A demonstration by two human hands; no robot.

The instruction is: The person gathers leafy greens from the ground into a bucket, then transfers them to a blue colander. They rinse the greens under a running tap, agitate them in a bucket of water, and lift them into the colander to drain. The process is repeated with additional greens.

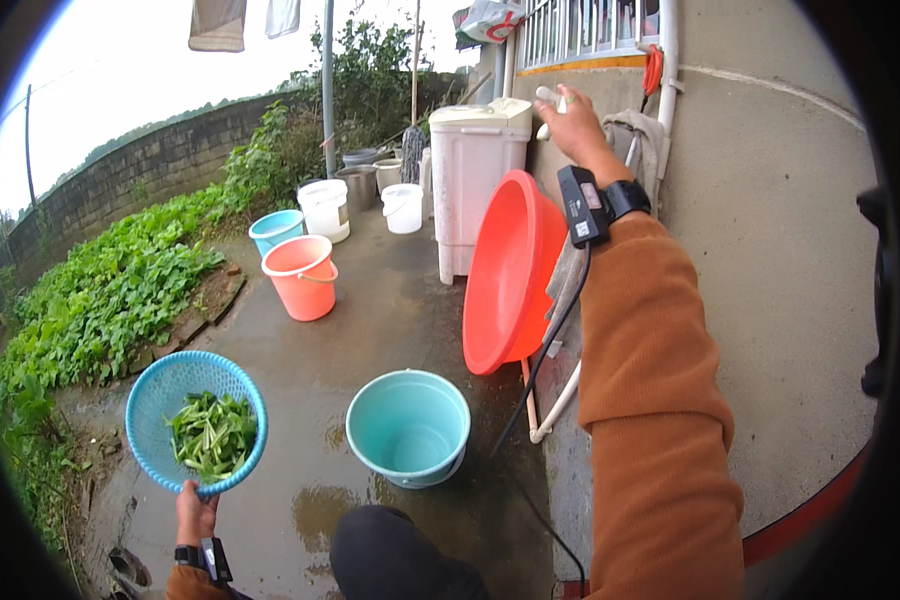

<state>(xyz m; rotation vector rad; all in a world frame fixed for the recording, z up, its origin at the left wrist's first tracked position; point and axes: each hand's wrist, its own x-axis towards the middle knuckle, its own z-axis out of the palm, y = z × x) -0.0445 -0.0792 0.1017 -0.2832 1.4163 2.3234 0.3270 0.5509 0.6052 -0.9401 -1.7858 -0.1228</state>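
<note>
My left hand [198,510] grips the rim of a blue plastic colander [144,435] at the lower left. Cut leafy greens [214,436] lie in the colander. My right hand [574,124] is raised at the upper right, its fingers around a white plastic fitting [549,97], perhaps a tap or pipe end; whether they grip it is unclear. A teal bucket [409,420] stands on the wet concrete before me, with nothing visible in it but perhaps a little water. A device and a black strap sit on each wrist, and a black cable hangs from the right one.
A large red basin [502,277] leans on edge by the wall. Behind it stands a white washing machine [474,150]. An orange bucket [304,281], a light-blue bucket [276,229] and white buckets [324,210] stand ahead. A leafy garden bed [120,277] borders the left; pipes [562,405] run low at right.
</note>
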